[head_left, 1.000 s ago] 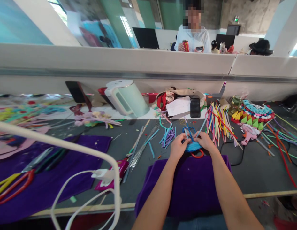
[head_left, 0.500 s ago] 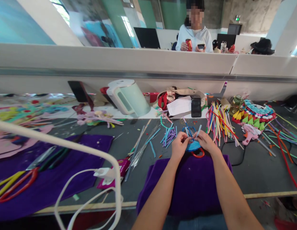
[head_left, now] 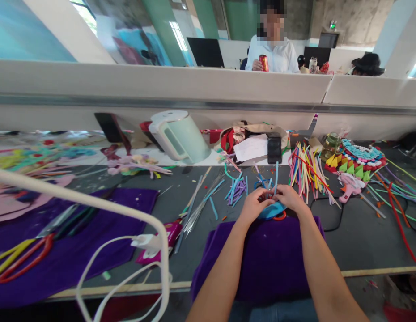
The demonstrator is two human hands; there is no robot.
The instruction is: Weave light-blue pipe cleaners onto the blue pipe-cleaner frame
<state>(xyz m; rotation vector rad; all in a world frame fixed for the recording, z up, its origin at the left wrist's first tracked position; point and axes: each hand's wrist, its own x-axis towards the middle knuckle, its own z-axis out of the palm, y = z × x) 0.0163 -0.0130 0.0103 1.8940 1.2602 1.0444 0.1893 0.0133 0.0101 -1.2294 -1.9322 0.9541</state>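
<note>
My right hand [head_left: 289, 197] is closed in a pinch on a light-blue pipe cleaner [head_left: 277, 172], which stands upright from the fingertips. Close beside it, my left hand [head_left: 255, 206] has its fingers bent together at the same spot; what they grip is hidden. Under both hands lies a flat blue piece [head_left: 272, 210], with a red loop [head_left: 281, 217] showing at its lower edge. A dark blue loop [head_left: 261, 182] lies just beyond the fingers. To the left rests a pile of short blue and purple pipe cleaners [head_left: 237, 191].
A purple cloth [head_left: 271, 264] covers my lap and the table edge. Colourful pipe cleaners [head_left: 305, 172] and a pink glue gun [head_left: 350, 187] lie right. A kettle [head_left: 191, 138] and a phone [head_left: 274, 150] stand or lie behind; large scissors [head_left: 43, 241] lie left. A person [head_left: 273, 53] holds a red can.
The light-blue pipe cleaner in my right hand has swung from slanted to upright. My left hand has turned, and the blue piece has tilted. The person's phone has dropped out of sight.
</note>
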